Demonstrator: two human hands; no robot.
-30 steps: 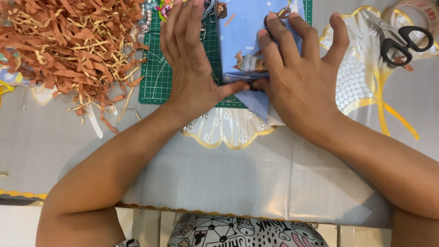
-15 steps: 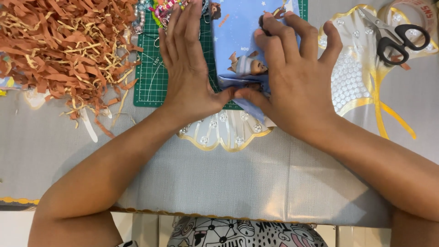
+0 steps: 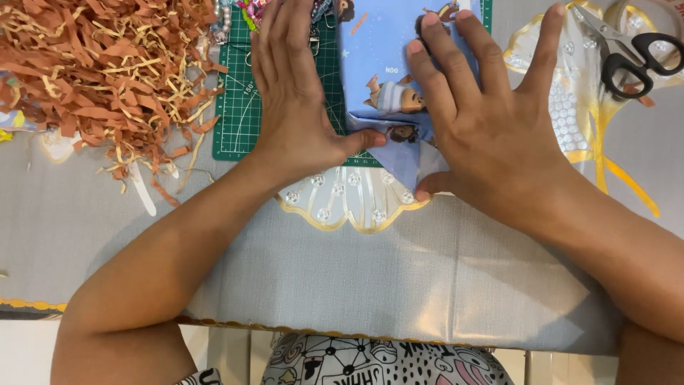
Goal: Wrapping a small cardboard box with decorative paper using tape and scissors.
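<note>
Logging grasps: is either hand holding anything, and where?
Neither grasps; both hands, left and right, press flat on the blue wrapping paper, thumbs at its near fold.

My left hand (image 3: 296, 107) and right hand (image 3: 484, 121) press flat on the blue printed paper (image 3: 377, 64) over the green cutting mat (image 3: 239, 121); shredded brown paper (image 3: 100, 64) lies left, scissors (image 3: 630, 53) right.

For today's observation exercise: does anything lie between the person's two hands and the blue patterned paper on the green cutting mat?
Nothing visible does. The left hand and the right hand both press flat on the blue patterned paper on the green cutting mat. The shredded paper pile and the scissors lie off to the sides.
</note>
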